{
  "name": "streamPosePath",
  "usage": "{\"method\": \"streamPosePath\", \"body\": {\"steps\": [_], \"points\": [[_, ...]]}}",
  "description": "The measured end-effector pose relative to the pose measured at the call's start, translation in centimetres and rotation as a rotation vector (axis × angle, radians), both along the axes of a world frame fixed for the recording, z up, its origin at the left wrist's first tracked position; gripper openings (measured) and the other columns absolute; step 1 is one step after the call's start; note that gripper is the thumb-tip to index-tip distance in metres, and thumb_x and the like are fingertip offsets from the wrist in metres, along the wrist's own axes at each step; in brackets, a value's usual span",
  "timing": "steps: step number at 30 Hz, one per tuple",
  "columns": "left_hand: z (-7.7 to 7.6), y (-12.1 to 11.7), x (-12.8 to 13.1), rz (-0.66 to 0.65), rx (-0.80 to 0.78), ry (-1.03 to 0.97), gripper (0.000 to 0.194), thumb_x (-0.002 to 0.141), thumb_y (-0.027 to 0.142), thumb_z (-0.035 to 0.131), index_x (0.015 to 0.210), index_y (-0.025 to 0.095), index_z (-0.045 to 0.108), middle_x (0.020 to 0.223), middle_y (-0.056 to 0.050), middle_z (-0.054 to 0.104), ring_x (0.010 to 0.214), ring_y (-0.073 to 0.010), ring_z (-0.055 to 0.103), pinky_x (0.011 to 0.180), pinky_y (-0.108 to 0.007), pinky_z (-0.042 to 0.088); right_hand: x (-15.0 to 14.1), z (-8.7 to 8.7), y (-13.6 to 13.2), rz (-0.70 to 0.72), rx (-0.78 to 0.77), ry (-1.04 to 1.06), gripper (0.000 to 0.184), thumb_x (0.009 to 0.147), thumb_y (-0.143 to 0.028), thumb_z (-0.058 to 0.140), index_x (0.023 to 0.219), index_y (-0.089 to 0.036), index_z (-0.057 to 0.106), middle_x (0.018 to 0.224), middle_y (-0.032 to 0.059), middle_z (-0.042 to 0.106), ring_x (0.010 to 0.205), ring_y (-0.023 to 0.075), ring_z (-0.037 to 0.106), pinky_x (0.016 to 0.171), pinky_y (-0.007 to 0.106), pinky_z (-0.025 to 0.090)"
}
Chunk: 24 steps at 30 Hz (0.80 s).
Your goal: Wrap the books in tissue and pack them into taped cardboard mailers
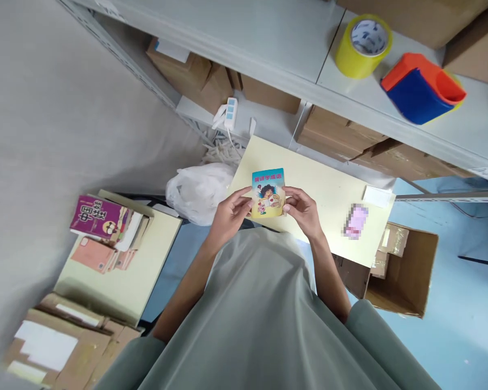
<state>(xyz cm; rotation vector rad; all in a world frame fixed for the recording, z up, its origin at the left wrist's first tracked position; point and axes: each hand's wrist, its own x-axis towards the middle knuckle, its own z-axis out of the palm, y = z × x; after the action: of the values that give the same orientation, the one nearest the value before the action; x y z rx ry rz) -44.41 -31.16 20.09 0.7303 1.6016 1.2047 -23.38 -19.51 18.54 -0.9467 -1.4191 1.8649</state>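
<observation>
Between my two hands is a small booklet (267,194) with a blue and yellow cover, a cartoon figure and pink lettering. Its cover faces up toward me. My left hand (232,212) pinches the booklet's left edge between thumb and fingers. On the opposite edge, my right hand (301,208) grips it the same way. The booklet is over the near edge of a pale yellow table (309,168). A pixelated pink and purple item (355,222) lies on that table to the right, with a white flat packet (377,196) behind it.
Left, a second table (146,276) bears stacked books (101,219). A white plastic bag (199,192) sits beside the main table. An open carton (415,276) stands right. Ahead, a metal shelf (244,32) holds yellow tape (361,46) and an orange-blue holder (421,92); a power strip (230,114) lies below.
</observation>
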Motion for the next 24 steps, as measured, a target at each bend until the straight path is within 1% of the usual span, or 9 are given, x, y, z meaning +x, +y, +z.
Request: {"method": "streamPosePath", "body": {"steps": [3,6,10,11,13,15,18,22,24], "points": [[-1.8,-0.2,-0.5,0.012,-0.047,-0.011,0.067,0.093,0.059,0.077,0.145,0.018,0.066,0.118,-0.012,0.082,0.101,-0.0247,0.078,0.082,-0.034,0.066,-0.8,-2.1,-0.3,-0.001,0.003,-0.056,0.048,0.089,-0.061,0.084,0.127,-0.032,0.078,0.116,0.0052,0.078,0.078,0.0170,0.067,0.071,0.034,0.062],[-4.9,-0.3,-1.1,0.011,-0.106,-0.021,0.063,0.091,0.054,0.076,0.142,0.019,0.067,0.117,-0.012,0.082,0.099,-0.0255,0.078,0.080,-0.036,0.066,-1.6,-4.8,-0.9,-0.020,-0.031,-0.142,0.047,0.094,-0.060,0.077,0.131,-0.031,0.078,0.120,0.0066,0.079,0.081,0.0176,0.068,0.072,0.035,0.062],[-9.3,-0.6,-1.8,0.009,-0.200,0.031,0.055,0.089,0.041,0.072,0.140,0.020,0.069,0.118,-0.011,0.080,0.085,-0.0208,0.077,0.075,-0.034,0.064,-2.6,-9.1,-1.9,-0.053,-0.159,-0.272,0.067,0.087,-0.061,0.080,0.143,-0.025,0.072,0.112,0.0072,0.082,0.084,0.0191,0.071,0.071,0.034,0.061],[-10.2,-0.6,-2.1,0.001,-0.226,0.061,0.053,0.089,0.037,0.070,0.139,0.020,0.070,0.118,-0.011,0.080,0.082,-0.0195,0.077,0.074,-0.033,0.063,-2.8,-10.1,-2.2,-0.043,-0.198,-0.306,0.069,0.085,-0.061,0.080,0.143,-0.023,0.072,0.111,0.0079,0.083,0.086,0.0203,0.073,0.072,0.035,0.061],[-11.3,-0.5,-2.5,-0.023,-0.265,0.134,0.050,0.088,0.029,0.067,0.137,0.021,0.071,0.118,-0.010,0.079,0.082,-0.0181,0.076,0.074,-0.032,0.063,-3.3,-11.7,-2.4,-0.007,-0.261,-0.364,0.066,0.083,-0.061,0.081,0.134,-0.020,0.077,0.111,0.0100,0.084,0.091,0.0230,0.076,0.075,0.036,0.062],[-11.8,-0.1,-3.2,-0.047,-0.265,0.205,0.049,0.088,0.022,0.063,0.135,0.022,0.072,0.121,-0.010,0.079,0.085,-0.0178,0.076,0.077,-0.031,0.064,-3.9,-12.7,-2.2,0.016,-0.286,-0.407,0.059,0.080,-0.059,0.081,0.123,-0.019,0.080,0.110,0.0110,0.085,0.093,0.0246,0.077,0.076,0.036,0.063],[-11.6,1.6,-4.5,-0.069,-0.205,0.304,0.048,0.088,0.014,0.058,0.133,0.022,0.073,0.125,-0.010,0.078,0.092,-0.0182,0.076,0.082,-0.031,0.064,-5.3,-13.2,-1.1,-0.017,-0.251,-0.432,0.056,0.077,-0.058,0.081,0.117,-0.019,0.080,0.107,0.0100,0.085,0.087,0.0230,0.077,0.075,0.037,0.064],[-10.2,4.9,-6.8,-0.080,-0.082,0.409,0.047,0.092,0.010,0.054,0.132,0.023,0.072,0.130,-0.009,0.077,0.101,-0.0193,0.077,0.090,-0.032,0.064,-7.4,-12.4,1.5,-0.106,-0.143,-0.413,0.059,0.080,-0.058,0.080,0.124,-0.019,0.078,0.107,0.0099,0.084,0.089,0.0229,0.078,0.080,0.039,0.066],[-9.3,6.2,-7.8,-0.056,-0.014,0.443,0.047,0.094,0.011,0.054,0.137,0.024,0.070,0.135,-0.009,0.075,0.108,-0.0206,0.076,0.092,-0.033,0.065,-8.1,-11.5,2.7,-0.144,-0.091,-0.415,0.066,0.081,-0.060,0.081,0.133,-0.020,0.075,0.120,0.0128,0.083,0.098,0.0254,0.079,0.086,0.041,0.067]]}}
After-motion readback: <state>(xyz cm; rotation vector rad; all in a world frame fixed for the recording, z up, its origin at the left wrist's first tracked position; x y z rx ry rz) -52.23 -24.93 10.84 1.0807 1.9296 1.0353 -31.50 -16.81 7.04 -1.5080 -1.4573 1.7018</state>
